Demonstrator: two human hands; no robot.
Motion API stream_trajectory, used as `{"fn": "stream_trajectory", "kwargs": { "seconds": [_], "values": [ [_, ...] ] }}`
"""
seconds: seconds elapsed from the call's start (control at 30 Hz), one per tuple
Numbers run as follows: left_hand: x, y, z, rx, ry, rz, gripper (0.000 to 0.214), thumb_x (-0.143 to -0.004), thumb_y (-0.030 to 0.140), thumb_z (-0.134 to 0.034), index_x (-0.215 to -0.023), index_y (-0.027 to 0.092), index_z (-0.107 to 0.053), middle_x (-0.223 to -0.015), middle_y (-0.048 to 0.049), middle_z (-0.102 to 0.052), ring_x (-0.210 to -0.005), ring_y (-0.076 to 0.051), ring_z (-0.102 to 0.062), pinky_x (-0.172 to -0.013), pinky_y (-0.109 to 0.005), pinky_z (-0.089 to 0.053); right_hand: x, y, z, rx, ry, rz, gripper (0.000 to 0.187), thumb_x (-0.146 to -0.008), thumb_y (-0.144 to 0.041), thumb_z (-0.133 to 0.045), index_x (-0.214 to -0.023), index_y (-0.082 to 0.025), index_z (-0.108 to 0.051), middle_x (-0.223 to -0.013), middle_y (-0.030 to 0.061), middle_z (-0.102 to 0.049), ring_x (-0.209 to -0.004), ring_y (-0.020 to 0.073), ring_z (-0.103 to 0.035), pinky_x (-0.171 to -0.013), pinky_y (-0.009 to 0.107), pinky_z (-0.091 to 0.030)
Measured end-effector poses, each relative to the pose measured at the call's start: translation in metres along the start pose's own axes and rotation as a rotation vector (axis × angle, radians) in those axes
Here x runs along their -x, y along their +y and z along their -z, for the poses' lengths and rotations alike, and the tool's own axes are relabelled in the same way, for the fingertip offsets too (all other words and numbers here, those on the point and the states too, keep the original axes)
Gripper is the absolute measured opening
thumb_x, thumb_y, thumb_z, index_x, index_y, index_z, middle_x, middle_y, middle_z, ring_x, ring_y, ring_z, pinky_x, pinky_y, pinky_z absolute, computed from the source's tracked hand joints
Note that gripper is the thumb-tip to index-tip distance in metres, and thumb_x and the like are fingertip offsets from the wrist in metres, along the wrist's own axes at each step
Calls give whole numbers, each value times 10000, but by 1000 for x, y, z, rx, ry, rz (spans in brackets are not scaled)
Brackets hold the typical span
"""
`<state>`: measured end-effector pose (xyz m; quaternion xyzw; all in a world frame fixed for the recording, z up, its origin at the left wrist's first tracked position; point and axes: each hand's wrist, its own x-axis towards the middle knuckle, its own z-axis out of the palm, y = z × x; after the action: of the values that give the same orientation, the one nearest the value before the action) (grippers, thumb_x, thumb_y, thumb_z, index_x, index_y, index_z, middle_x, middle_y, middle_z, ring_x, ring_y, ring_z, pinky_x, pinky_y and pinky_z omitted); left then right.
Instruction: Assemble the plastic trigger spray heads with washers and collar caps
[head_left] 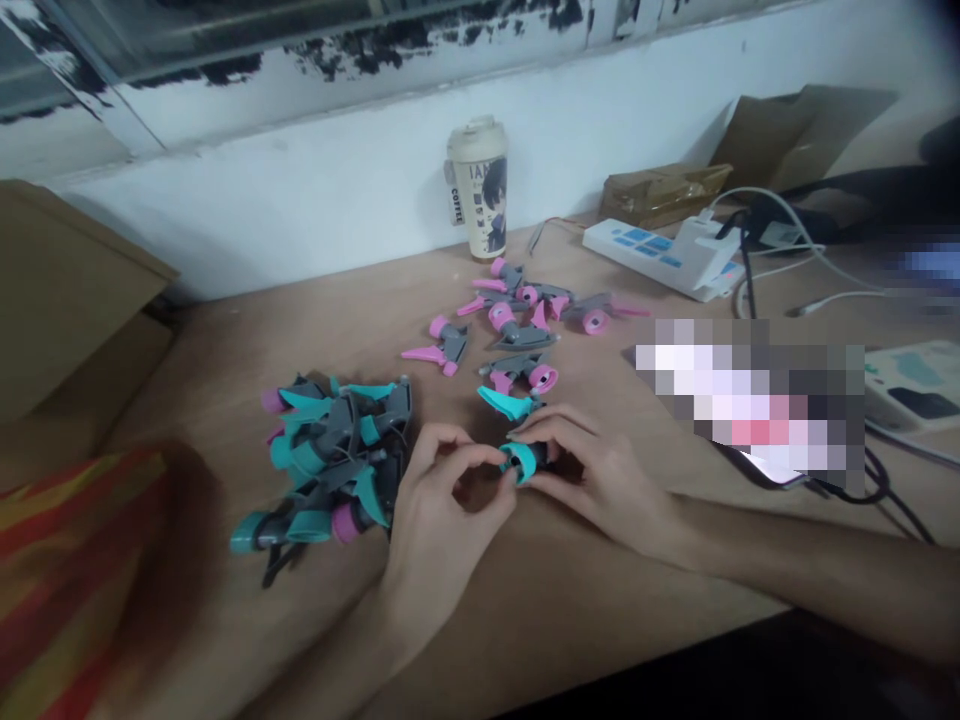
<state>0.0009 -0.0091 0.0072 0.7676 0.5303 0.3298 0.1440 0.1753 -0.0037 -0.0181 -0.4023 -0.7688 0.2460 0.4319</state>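
Observation:
Between my hands is a trigger spray head with a grey body, a teal trigger and a teal screw collar [527, 460]. My right hand [607, 470] grips its body from the right, and its fingers hide much of the grey part. From the left, the thumb and forefinger of my left hand [442, 510] pinch the collar's edge; whether a small part sits between those fingertips cannot be made out. A pile of teal, grey and pink spray heads [330, 440] lies beside my left hand. Beyond my hands are several pink and grey spray heads [517, 330], spread loosely.
A lidded coffee cup [484, 195] stands against the wall. To the right are a white power strip [652, 255] with cables, a lit, pixelated device [750, 410] and a brown package [660, 192]. A cardboard box [67, 300] and red-yellow striped material [82, 580] take up the left.

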Motion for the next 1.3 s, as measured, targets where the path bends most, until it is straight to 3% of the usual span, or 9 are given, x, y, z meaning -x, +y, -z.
{"fn": "stream_trajectory", "kwargs": {
  "seconds": [0.3,0.43,0.6,0.8,1.0,1.2,1.3],
  "values": [
    [4,5,-2,41,-11,42,54,-740,145,-613,-742,195,-635,-858,-3,-476,-609,-80,-516,-538,-212,-479,2,-1,0,2,-14,3,187,-798,-168,-619,-970,-229,-580,-998,25,-588,-833,139,-559,-687,271,-493],
    [6,6,0,43,42,-9,94,-759,149,-612,-814,221,-636,-906,-5,-459,-636,-84,-518,-591,-229,-494,0,-3,0,0,-24,-2,165,-796,-214,-630,-954,-219,-582,-957,23,-592,-741,123,-541,-653,265,-485],
    [5,9,2,66,-26,-68,106,-791,139,-586,-806,224,-647,-892,-9,-454,-695,-98,-538,-605,-222,-475,-1,-2,0,15,-53,16,153,-798,-218,-627,-941,-203,-575,-955,24,-597,-795,130,-557,-705,276,-476],
    [5,10,2,-43,-9,22,53,-786,201,-604,-815,222,-643,-919,-22,-460,-768,-147,-545,-735,-321,-483,-1,-2,0,85,-47,28,136,-827,-259,-593,-954,-211,-586,-967,33,-618,-784,143,-568,-738,318,-465],
    [6,4,3,91,-27,10,79,-858,258,-543,-858,211,-606,-908,-11,-461,-678,-101,-522,-643,-247,-481,-4,-4,3,115,-2,-2,181,-807,-361,-613,-915,-216,-603,-917,33,-626,-725,145,-562,-679,316,-464],
    [12,8,0,226,79,-5,77,-910,231,-453,-868,198,-508,-867,-2,-478,-728,-105,-507,-656,-230,-441,-15,5,7,36,116,-5,242,-736,-385,-682,-904,-223,-617,-894,29,-616,-789,168,-576,-681,307,-482],
    [14,7,-3,189,-64,-52,175,-910,252,-448,-749,187,-465,-709,28,-464,-611,-99,-459,-570,-229,-389,-22,7,9,71,209,-54,262,-735,-419,-674,-892,-215,-624,-851,29,-627,-786,180,-582,-701,329,-478]
  ]
}}
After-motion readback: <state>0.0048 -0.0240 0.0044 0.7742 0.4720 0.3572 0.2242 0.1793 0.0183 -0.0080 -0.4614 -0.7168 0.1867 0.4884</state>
